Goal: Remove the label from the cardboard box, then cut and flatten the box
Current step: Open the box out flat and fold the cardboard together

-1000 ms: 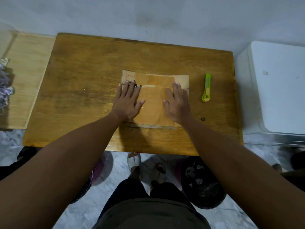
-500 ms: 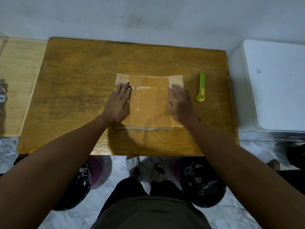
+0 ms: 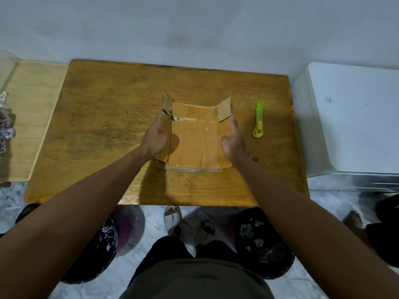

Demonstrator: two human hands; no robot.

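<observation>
The brown cardboard box (image 3: 195, 139), cut open, lies in the middle of the wooden table (image 3: 103, 126) with clear tape shining on its flat centre panel. Its left and right side panels stand up at an angle. My left hand (image 3: 156, 137) grips the left panel, fingers outside, thumb inside. My right hand (image 3: 233, 139) holds the right panel the same way. A green utility knife (image 3: 258, 120) lies on the table just right of the box, untouched. No label is visible on the box.
A white appliance (image 3: 354, 117) stands right of the table, and a lighter wooden board (image 3: 28, 117) lies to the left. Two dark bins with scraps sit on the floor, one (image 3: 101, 244) on the left, another (image 3: 263, 242) on the right, beside my feet.
Both hands pressed flat on the cardboard earlier. Now they have shifted to its outer edges and lifted the two side panels upward.
</observation>
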